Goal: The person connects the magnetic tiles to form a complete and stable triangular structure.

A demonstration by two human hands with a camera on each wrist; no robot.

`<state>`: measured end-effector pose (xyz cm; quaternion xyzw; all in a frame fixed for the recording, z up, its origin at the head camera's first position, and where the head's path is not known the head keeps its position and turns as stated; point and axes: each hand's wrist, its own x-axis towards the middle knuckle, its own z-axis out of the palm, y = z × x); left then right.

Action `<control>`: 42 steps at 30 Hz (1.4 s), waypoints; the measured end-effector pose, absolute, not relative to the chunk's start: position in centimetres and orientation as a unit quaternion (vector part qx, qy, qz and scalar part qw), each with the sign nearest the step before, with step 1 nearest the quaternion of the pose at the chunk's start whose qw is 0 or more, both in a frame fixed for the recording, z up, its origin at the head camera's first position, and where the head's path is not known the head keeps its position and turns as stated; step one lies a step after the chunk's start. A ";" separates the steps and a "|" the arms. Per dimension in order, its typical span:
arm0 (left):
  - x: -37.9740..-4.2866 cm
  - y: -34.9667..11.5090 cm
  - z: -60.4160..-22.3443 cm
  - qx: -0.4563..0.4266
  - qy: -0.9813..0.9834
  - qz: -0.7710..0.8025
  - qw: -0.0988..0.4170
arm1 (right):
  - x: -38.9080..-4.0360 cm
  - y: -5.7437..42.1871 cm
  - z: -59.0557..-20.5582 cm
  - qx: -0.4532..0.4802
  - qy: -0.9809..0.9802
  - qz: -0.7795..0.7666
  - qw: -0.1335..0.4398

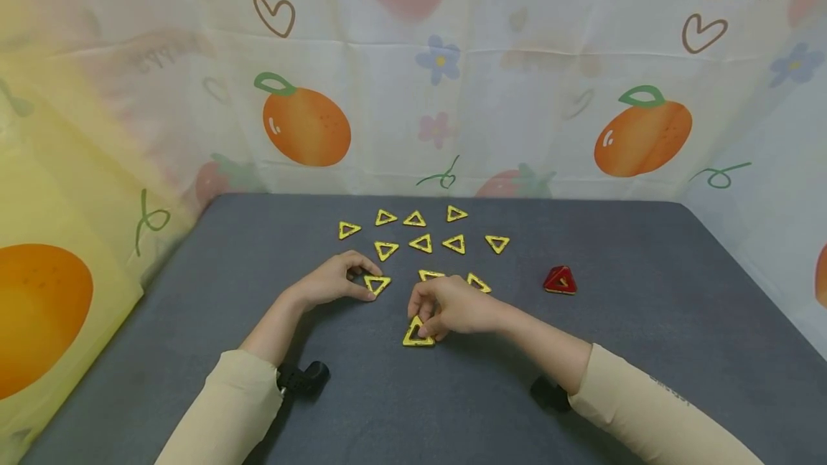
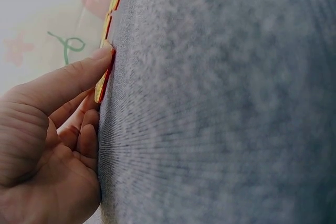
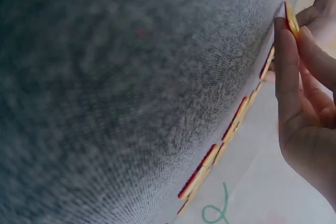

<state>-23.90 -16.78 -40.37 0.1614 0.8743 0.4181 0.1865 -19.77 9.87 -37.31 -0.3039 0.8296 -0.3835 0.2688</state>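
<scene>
"Yellow triangular frames of hard, plastic-looking stuff [image 1: 342,230]: where, starting from the left?"

"Scattered loose over the far part of the dark grey, fine-grained table covering [image 1: 646,271], corners turned every which way. Probably spaced like that for separate handling."

"And at the left hand [image 1: 336,280]?"

"Partly closed, with thumb on the near side and finger on the far side of one yellow hollow triangle [image 1: 377,278]. Edge-on in the left wrist view, close against the covering. Likely pinched by the rim because too thin for a fuller grip."

"Farther right?"

"Right hand [image 1: 452,306], fingers bent, thumb and finger pinching a nearer yellow triangle with an open centre [image 1: 417,342]. Touching the covering or just above: cannot tell. Perhaps held by the right side to keep the left corner in sight. Loose frames just beyond, one partly hidden."

"Farthest right?"

"Glossy red triangular piece with a yellow base edge [image 1: 553,279], well apart from the others. Pyramid or stack: cannot tell."

"Surfaces and shapes?"

"Bright yellow faces, red along the edges in both wrist views, straight sides, cut-out middles. Matte, fibrous texture for the covering."
</scene>
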 end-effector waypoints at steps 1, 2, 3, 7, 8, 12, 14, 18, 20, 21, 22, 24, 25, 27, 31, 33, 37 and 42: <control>-23.9 -16.8 -40.3 0.161 0.874 0.418 0.187 | -19.8 9.9 -37.4 -0.307 0.830 -0.382 0.268; -23.9 -16.8 -40.3 0.161 0.874 0.418 0.187 | -19.7 9.8 -37.4 -0.309 0.829 -0.381 0.268; -23.9 -16.8 -40.3 0.161 0.874 0.419 0.187 | -19.7 9.8 -37.5 -0.310 0.829 -0.380 0.268; -23.9 -16.8 -40.3 0.162 0.873 0.420 0.186 | -19.7 9.8 -37.7 -0.321 0.833 -0.366 0.264; -23.9 -16.8 -40.4 0.162 0.873 0.420 0.186 | -19.7 9.8 -37.8 -0.323 0.834 -0.362 0.262; -23.9 -16.8 -40.4 0.161 0.873 0.421 0.186 | -19.7 9.6 -38.2 -0.326 0.841 -0.352 0.251; -23.9 -16.8 -40.4 0.161 0.873 0.422 0.187 | -19.6 9.5 -38.4 -0.325 0.843 -0.349 0.250; -23.9 -16.9 -40.5 0.162 0.871 0.423 0.187 | -19.5 9.5 -38.5 -0.333 0.843 -0.340 0.251; -23.8 -16.8 -40.4 0.162 0.871 0.424 0.186 | -19.4 9.5 -38.5 -0.337 0.843 -0.336 0.250; -23.8 -16.8 -40.5 0.163 0.871 0.425 0.186 | -19.4 9.5 -38.5 -0.340 0.843 -0.335 0.249; -23.8 -16.8 -40.5 0.163 0.871 0.425 0.185 | -19.4 9.5 -38.5 -0.341 0.843 -0.334 0.248; -23.8 -16.8 -40.4 0.163 0.871 0.426 0.186 | -19.3 9.5 -38.5 -0.341 0.843 -0.334 0.247; -23.8 -16.8 -40.4 0.163 0.871 0.425 0.185 | -19.3 9.5 -38.5 -0.341 0.844 -0.333 0.247; -23.8 -16.8 -40.5 0.163 0.871 0.425 0.185 | -19.2 9.5 -38.4 -0.339 0.844 -0.333 0.249; -23.9 -16.8 -40.6 0.165 0.873 0.421 0.182 | -19.2 9.5 -38.4 -0.338 0.844 -0.331 0.252; -23.9 -16.8 -40.6 0.166 0.873 0.421 0.182 | -19.3 9.6 -38.4 -0.339 0.846 -0.326 0.251; -23.8 -16.8 -40.5 0.166 0.872 0.423 0.182 | -19.5 10.0 -38.1 -0.341 0.852 -0.313 0.245; -24.0 -16.9 -40.7 0.167 0.873 0.423 0.174 | -19.6 10.3 -38.2 -0.353 0.851 -0.307 0.237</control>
